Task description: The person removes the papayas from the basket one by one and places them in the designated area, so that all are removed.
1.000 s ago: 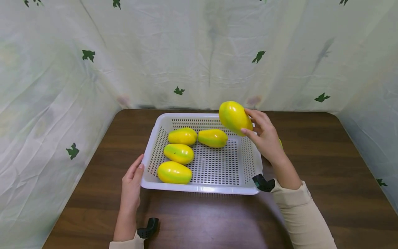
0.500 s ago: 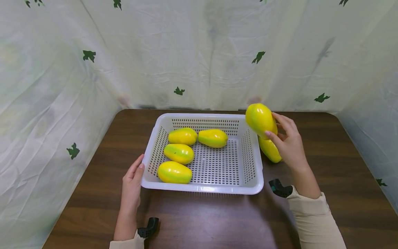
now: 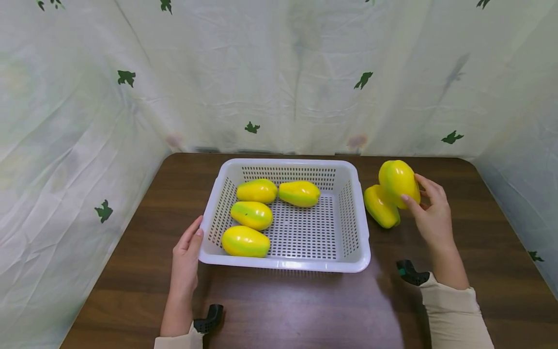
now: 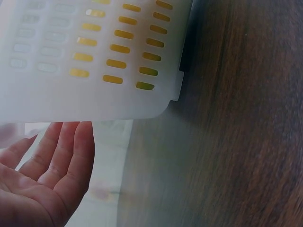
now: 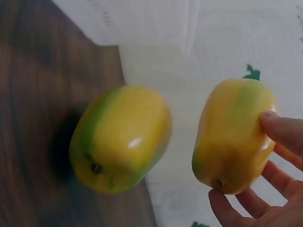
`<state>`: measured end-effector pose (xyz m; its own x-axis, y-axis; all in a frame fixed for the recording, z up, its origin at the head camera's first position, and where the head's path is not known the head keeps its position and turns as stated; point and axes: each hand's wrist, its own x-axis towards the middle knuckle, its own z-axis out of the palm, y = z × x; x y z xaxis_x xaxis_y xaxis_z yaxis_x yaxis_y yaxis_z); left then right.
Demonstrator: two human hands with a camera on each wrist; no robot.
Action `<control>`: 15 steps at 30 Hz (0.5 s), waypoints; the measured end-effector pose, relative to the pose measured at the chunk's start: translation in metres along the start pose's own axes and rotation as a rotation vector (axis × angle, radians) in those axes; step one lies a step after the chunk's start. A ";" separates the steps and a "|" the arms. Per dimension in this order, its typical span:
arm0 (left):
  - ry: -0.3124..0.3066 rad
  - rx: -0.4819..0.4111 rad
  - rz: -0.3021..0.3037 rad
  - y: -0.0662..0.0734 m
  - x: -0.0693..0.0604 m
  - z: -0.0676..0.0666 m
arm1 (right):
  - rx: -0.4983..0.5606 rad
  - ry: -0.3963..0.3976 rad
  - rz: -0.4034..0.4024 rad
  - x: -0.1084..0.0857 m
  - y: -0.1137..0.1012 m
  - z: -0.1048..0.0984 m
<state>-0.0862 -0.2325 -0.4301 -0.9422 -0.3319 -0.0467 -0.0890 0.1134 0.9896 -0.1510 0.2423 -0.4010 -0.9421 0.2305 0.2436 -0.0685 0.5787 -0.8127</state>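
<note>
My right hand (image 3: 433,215) pinches a yellow-green mango-like fruit (image 3: 398,183) between thumb and fingers, right of the basket. In the right wrist view this held fruit (image 5: 235,135) is off the table, beside a second fruit (image 5: 124,139) that lies on the wood. That second fruit (image 3: 380,207) is close to the basket's right side. The white perforated basket (image 3: 283,264) holds several similar fruits, one of them (image 3: 246,241) at the front left. Fingers nearly straight, my left hand (image 3: 185,266) touches the basket's left rim; the left wrist view shows fingers (image 4: 80,151) at the rim.
A brown wooden table (image 3: 305,310) carries the basket. Behind and beside it hangs pale cloth (image 3: 279,72) with green leaf shapes. A black device (image 3: 411,273) is on the right wrist and another (image 3: 210,318) on the left.
My right hand has carried its fruit rightward from above the basket and lower, to beside it, bringing the fruit on the table into full view. The left hand and basket have stayed put.
</note>
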 end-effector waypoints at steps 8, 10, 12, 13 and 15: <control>-0.003 -0.009 0.001 0.000 0.001 0.000 | -0.047 0.032 0.056 -0.005 0.024 -0.005; -0.002 -0.003 0.001 -0.001 0.000 0.000 | -0.056 0.030 0.074 -0.006 0.029 -0.005; -0.001 0.000 0.001 -0.001 0.000 0.000 | -0.060 0.028 0.096 -0.007 0.033 -0.005; 0.001 0.003 -0.001 -0.002 0.001 0.000 | -0.065 0.028 0.107 -0.008 0.035 -0.005; 0.001 0.003 -0.001 -0.002 0.001 0.000 | -0.075 0.031 0.123 -0.008 0.039 -0.005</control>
<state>-0.0867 -0.2333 -0.4325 -0.9419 -0.3325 -0.0477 -0.0910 0.1160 0.9891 -0.1443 0.2666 -0.4322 -0.9313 0.3262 0.1618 0.0724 0.6013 -0.7957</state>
